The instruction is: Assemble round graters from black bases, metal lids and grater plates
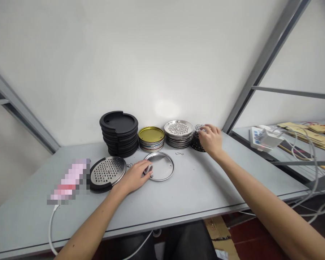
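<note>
My left hand (138,176) lies low on the table, its thumb and fingers closed on the left edge of a clear round disc with a metal rim (162,167). My right hand (211,138) reaches to the far right stack of black and silver perforated discs (197,145), its bent fingers gripping the textured top disc (199,127); the fingertips are partly hidden. Left of my left hand lies a silver perforated grater plate (108,171) in a black ring holder (100,187). A small metal hook (179,154) rests beyond the clear disc.
Along the wall stand stacks of black rings (119,139), gold-topped lids (151,134) and silver grater plates (178,129). A blurred pink phone-like object (70,180) with a white cable (51,227) lies left. Metal posts (262,65) flank the table; a power strip (264,139) sits right.
</note>
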The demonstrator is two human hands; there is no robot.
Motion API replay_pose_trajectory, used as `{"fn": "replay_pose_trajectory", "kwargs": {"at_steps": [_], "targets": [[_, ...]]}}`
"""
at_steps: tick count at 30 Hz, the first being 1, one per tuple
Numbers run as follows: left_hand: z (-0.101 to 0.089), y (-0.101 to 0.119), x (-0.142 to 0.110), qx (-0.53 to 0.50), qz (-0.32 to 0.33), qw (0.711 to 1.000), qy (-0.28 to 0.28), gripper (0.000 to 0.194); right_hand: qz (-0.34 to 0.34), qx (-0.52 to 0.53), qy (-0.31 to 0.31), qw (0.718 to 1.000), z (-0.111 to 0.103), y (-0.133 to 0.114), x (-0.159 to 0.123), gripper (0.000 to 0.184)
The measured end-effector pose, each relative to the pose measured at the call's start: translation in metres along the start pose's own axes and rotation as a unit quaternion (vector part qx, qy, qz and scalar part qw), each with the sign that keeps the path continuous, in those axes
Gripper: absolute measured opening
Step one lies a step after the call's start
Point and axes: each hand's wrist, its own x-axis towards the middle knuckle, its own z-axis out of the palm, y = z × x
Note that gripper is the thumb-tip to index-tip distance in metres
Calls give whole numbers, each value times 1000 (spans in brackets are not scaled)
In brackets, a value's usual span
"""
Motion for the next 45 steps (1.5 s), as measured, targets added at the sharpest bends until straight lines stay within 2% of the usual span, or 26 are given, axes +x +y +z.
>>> {"fn": "replay_pose_trajectory", "kwargs": {"at_steps": [4,8,12,15,18,20,22,25,28,34,41,45], "targets": [[-1,1,0,-4,-7,1000,-2,32,4,-1,18,1000,0,12,10,17],[-1,1,0,-4,-7,1000,-4,31,24,-9,73,997,2,32,19,14],[-1,1,1,-7,-9,1000,-9,31,72,29,134,988,-11,43,32,18],[2,-3,0,9,-24,1000,1,36,91,92,200,971,-35,30,44,16],[5,-7,-1,25,-51,998,27,52,72,155,253,952,-59,-4,51,10],[6,-9,-2,20,-57,998,26,60,41,203,240,948,-69,-33,47,9],[4,-8,-1,14,-52,998,15,62,-7,256,192,947,-73,-63,37,11],[1,-7,-1,11,-38,999,2,62,-72,326,102,937,-68,-102,15,15],[0,-8,-1,10,-30,999,-11,64,-118,369,63,920,-58,-124,-7,16],[2,-15,-2,6,-36,998,-56,57,-171,405,10,898,-50,-123,-33,19],[0,-11,0,2,-29,999,-37,49,-195,400,-15,896,-61,-114,-47,18],[1,-11,-1,2,-28,999,-27,45,-213,418,-50,881,-64,-114,-52,16]]}}
